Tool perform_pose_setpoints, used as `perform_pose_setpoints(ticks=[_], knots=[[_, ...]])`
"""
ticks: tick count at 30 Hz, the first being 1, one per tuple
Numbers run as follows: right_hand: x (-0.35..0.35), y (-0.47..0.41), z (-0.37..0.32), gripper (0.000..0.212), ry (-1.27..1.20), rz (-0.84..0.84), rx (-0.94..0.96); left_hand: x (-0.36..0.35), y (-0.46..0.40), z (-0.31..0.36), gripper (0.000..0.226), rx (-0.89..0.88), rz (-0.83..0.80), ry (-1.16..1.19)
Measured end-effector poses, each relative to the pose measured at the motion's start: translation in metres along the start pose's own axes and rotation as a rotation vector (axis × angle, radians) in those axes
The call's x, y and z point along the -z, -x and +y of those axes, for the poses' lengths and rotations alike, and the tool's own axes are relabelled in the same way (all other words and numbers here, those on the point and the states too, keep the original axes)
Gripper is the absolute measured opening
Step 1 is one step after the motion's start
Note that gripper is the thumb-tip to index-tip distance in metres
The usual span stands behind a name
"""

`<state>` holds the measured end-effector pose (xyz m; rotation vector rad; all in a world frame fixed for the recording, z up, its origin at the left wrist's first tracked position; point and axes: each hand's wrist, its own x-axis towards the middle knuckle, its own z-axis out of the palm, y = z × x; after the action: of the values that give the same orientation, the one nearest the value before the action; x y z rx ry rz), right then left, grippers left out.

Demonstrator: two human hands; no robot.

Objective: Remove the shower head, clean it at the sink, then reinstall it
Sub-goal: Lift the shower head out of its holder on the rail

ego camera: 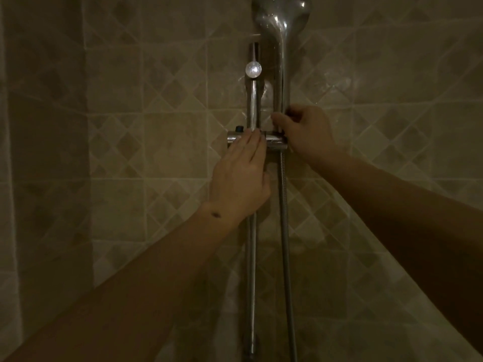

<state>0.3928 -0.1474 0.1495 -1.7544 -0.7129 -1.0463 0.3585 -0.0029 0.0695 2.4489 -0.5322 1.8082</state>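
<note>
on the dim tiled wall the shower head sits in its holder, right hand gripping the handle, left hand flat with straight fingers on the holder, so whether removal or reinstalling is unclear.

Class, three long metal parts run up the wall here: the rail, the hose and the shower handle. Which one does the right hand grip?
The shower handle: the right hand curls round its base above the bracket. The rail stands left; the hose hangs below.
</note>
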Motion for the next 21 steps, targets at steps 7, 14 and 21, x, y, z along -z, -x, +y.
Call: perform_pose_setpoints(ticks=[7,14,21], knots=[[0.010,-0.009,-0.001,0.027,-0.089,0.065,0.011,0.001,0.002,0.004,0.064,0.013,0.022,0.017],[0.039,0.027,0.016,0.020,-0.195,0.073,-0.032,0.001,0.003,0.014,0.062,0.107,-0.007,0.119],[0.017,0.125,0.045,0.012,-0.370,-0.146,-0.089,0.020,0.029,0.074,0.031,0.518,0.098,0.963]])
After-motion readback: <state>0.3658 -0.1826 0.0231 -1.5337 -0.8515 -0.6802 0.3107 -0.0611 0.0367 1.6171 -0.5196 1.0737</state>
